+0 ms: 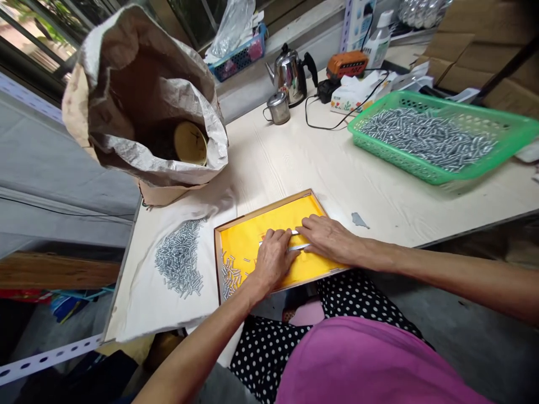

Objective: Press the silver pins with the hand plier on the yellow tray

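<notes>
A shallow wooden-rimmed tray [251, 215] with a yellow base lies at the table's front edge. Over its middle, my left hand [273, 255] is closed on the left part of two thin pale strips [298, 247]. My right hand [326, 238] grips their right part, fingers curled. The strips run roughly parallel with a narrow gap between them; my fingers cover most of their length, and what lies between them is hard to make out. Small metal pins [231, 278] are scattered in the tray's left corner, left of my left hand.
Left of the tray, a heap of metal pins [181, 258] rests on white cloth [143, 308]. Behind stands an open paper sack [181, 193] containing a round yellowish container. At right, a green basket [400, 156] holds many pins. A kettle [290, 76] and metal cup [278, 108] stand at the back.
</notes>
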The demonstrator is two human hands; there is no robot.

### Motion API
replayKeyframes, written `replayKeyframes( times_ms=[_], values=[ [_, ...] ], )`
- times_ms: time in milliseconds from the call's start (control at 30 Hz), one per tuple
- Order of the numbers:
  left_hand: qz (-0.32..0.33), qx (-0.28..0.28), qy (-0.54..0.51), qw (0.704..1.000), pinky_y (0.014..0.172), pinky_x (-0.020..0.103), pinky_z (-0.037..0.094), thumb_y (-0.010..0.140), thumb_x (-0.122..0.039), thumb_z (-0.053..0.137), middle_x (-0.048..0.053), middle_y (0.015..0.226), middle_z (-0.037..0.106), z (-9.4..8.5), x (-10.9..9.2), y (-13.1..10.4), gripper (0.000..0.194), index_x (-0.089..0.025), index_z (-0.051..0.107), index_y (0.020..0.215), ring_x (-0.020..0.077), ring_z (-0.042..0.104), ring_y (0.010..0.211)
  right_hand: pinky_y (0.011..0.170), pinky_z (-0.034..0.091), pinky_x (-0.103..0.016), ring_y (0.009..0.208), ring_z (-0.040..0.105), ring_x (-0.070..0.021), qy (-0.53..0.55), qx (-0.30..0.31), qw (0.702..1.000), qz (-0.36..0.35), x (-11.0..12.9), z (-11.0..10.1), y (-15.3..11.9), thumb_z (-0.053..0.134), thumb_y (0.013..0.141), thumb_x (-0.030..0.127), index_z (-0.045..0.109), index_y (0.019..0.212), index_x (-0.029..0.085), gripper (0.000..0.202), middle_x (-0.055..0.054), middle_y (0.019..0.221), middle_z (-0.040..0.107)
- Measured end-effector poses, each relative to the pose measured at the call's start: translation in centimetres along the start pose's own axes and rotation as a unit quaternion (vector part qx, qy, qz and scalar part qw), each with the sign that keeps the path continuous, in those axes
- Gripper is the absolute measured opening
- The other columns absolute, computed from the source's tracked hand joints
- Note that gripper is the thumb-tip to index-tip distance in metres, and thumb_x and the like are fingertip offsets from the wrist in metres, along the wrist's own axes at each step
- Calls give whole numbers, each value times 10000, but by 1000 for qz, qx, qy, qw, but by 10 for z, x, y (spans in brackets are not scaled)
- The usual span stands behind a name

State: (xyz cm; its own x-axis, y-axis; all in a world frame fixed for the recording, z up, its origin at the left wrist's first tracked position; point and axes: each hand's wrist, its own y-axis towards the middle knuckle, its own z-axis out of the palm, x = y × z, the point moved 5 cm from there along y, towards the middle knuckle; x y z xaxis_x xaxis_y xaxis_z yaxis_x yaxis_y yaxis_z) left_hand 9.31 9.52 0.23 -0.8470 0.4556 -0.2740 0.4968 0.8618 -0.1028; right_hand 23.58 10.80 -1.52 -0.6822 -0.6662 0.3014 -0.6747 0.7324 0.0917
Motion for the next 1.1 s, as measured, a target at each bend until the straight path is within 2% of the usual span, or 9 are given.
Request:
replayKeyframes(
  times_ms=[100, 267, 367, 500, 567, 667, 767, 933, 1100],
  values=[
    [10, -69, -4, 998, 1008, 495, 485, 889, -362, 674, 125, 1354, 583, -10, 2, -19, 458, -207, 561, 1305, 300, 516, 1221, 770, 438, -352, 928, 538, -240, 50, 27, 998, -30, -11, -6, 2, 693, 848, 463, 606, 1154, 136, 456, -119, 1043, 613],
    [72, -65, -3, 995, 1069, 508, 468, 961, -389, 547, 109, 1340, 623, 0, -24, -55, 378, -201, 607, 1284, 317, 495, 1286, 768, 374, -347, 945, 527, -237, -15, 7, 1000, 1, -28, -1, 26, 533, 955, 254, 648, 1000, 148, 163, -115, 1003, 630],
    [65, -56, -27, 996, 1050, 499, 489, 946, -451, 558, 137, 1342, 619, 11, -37, -58, 470, -170, 585, 1322, 319, 527, 1251, 788, 335, -352, 961, 519, -239, -60, -6, 998, -20, -29, 3, 53, 516, 968, 239, 646, 940, 167, 151, -91, 976, 647],
    [57, -77, -61, 994, 1044, 489, 484, 932, -491, 572, 139, 1343, 616, 11, -36, -59, 504, -165, 593, 1316, 307, 531, 1240, 799, 324, -342, 991, 514, -244, -73, -52, 996, -7, -25, -6, 70, 565, 951, 255, 637, 994, 164, 123, -98, 1041, 647],
    [28, -118, -75, 990, 1006, 443, 498, 956, -442, 553, 127, 1263, 650, 3, -24, -64, 389, -176, 655, 1221, 272, 566, 1173, 792, 333, -339, 990, 514, -244, -62, -71, 996, -2, -18, -12, 60, 577, 942, 241, 629, 1037, 153, 140, -111, 1075, 637],
    [-111, -164, -38, 980, 872, 387, 502, 958, -393, 555, 116, 1015, 679, -9, 4, -75, 283, -173, 732, 977, 249, 594, 981, 783, 356, -337, 942, 521, -232, 0, -65, 998, -27, 2, -10, 29, 590, 946, 323, 631, 1033, 159, 190, -99, 1017, 632],
    [-226, -89, 3, 970, 773, 352, 458, 890, -456, 636, 99, 857, 663, -10, 26, -74, 307, -178, 721, 791, 266, 584, 911, 755, 368, -333, 895, 528, -219, 66, -35, 996, -58, 23, 3, -2, 610, 935, 389, 635, 1032, 177, 234, -78, 968, 628],
    [-311, 41, -68, 947, 638, 286, 371, 841, -405, 672, 71, 761, 677, -3, 40, -62, 266, -189, 690, 687, 225, 616, 758, 727, 378, -337, 834, 523, -207, 55, -62, 996, -19, 33, 26, -17, 526, 963, 210, 611, 910, 187, 103, -63, 894, 610],
    [-257, 84, -22, 962, 670, 295, 397, 864, -295, 637, 96, 805, 705, -12, 39, -63, 205, -180, 708, 710, 244, 651, 806, 726, 383, -338, 822, 515, -208, 23, -82, 996, -23, 31, 31, -13, 468, 992, 211, 577, 857, 202, 173, -53, 863, 583]
  ],
)
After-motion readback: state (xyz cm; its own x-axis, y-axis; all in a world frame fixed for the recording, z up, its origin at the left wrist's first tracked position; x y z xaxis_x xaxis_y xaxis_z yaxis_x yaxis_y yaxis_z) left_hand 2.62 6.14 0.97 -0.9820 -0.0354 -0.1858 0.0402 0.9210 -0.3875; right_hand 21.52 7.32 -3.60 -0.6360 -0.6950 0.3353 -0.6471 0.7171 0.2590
